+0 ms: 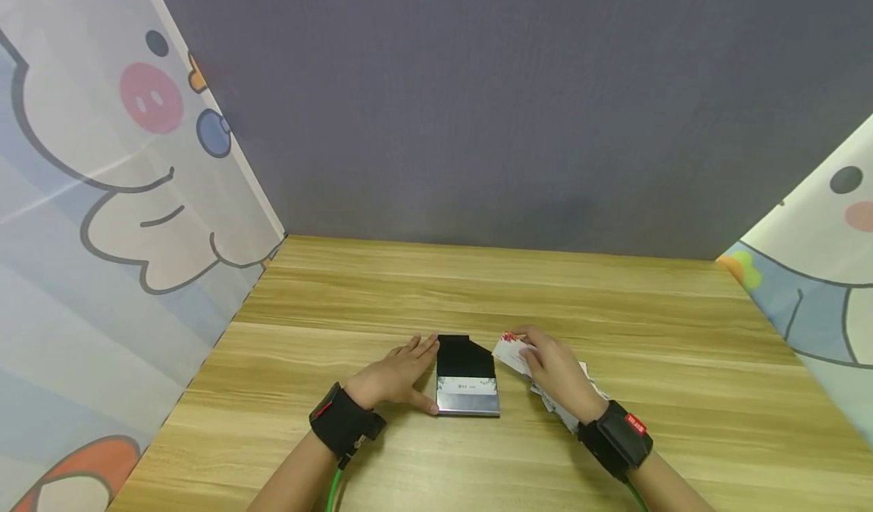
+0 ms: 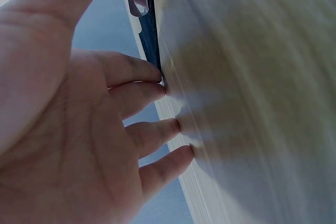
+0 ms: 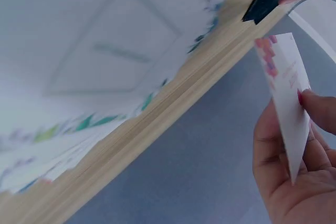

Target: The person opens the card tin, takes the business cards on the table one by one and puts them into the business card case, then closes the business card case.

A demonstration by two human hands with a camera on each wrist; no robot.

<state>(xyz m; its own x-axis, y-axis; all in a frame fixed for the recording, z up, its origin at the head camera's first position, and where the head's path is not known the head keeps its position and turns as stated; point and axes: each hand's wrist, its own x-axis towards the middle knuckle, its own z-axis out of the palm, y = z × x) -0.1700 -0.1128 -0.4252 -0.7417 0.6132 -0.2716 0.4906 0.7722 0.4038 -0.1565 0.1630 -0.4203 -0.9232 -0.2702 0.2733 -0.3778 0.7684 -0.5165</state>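
A black and silver card case (image 1: 467, 404) lies opened out on the table, with a white printed card (image 1: 467, 385) in its pocket. Flat beside it is my left hand (image 1: 398, 376), fingertips and thumb at the case's left edge. In the left wrist view, the fingers (image 2: 157, 174) reach down to the wood, fairly straight. My right hand (image 1: 562, 376) pinches a white card with red flowers (image 1: 511, 353) between thumb and fingers. The right wrist view shows this card (image 3: 289, 82) raised above the tabletop. Partly hidden under my right hand is a pile of cards (image 1: 562, 413).
The pile's leaf-bordered top card (image 3: 105, 40) looms large in the right wrist view. A grey panel (image 1: 505, 118) stands along the back of the wooden table (image 1: 409, 292). Cartoon-printed sheets (image 1: 102, 216) flank both sides. A green cable (image 1: 333, 489) runs from the left wristband.
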